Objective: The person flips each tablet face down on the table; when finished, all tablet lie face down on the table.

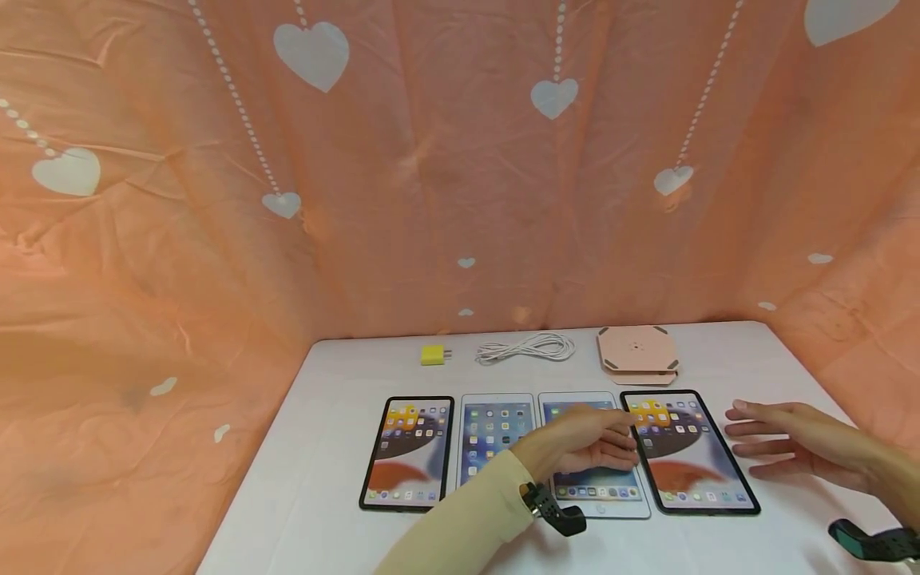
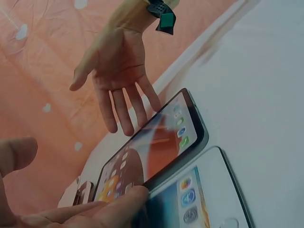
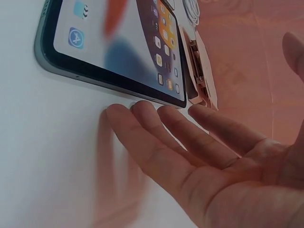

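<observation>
White tbl, L hand, R hand near rt tablet's opp. edges, grips spread

A black-rimmed rectangular tablet lies on a white tabletop between two hands: the straight-fingered right hand at its three o'clock, the left hand at nine, above a white-rimmed rectangular tablet. A square peach-pink stand sits at eleven, a coiled white cable at ten, a bright-yellow plug between nine and ten.
</observation>
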Demonstrator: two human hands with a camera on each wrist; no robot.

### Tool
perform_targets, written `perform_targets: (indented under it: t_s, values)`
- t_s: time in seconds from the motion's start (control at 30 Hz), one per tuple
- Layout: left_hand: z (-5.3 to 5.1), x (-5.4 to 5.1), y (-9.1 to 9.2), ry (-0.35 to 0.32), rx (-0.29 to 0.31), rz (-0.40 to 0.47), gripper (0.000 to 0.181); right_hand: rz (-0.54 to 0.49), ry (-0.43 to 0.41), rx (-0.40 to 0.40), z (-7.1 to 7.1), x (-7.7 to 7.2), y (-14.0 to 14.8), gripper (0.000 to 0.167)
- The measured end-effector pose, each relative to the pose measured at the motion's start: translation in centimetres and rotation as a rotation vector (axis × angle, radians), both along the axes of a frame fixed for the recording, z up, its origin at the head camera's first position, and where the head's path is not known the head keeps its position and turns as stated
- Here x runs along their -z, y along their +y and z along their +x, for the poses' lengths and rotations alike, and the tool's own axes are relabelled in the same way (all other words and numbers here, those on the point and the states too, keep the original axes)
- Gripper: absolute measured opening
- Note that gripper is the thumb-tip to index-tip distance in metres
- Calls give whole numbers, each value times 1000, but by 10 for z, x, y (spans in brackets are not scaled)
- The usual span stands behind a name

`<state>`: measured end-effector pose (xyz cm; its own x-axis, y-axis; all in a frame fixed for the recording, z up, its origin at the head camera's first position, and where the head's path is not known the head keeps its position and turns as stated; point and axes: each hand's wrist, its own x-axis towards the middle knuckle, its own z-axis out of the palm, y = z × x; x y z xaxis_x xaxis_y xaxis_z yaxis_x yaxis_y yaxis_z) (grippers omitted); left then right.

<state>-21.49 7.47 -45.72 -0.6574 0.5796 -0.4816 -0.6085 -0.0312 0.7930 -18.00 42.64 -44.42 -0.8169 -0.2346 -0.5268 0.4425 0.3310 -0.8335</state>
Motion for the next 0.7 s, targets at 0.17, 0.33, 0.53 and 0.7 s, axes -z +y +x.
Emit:
perform_targets:
  t_s: [0.17,0.33,0.53,0.7]
  values:
    - [2,0,8,-5,-12,-40,45,-69,-1,-22,4,3,3,65]
    - [4,-2,22,5,-38,-64,41,-13,-18,31,5,3,2,77]
    - [11,-2,36,-11,-53,-32,43,82,-76,105,8,4,-1,90]
    - [12,-2,41,-19,-64,-32,42,101,-125,152,9,7,-4,95]
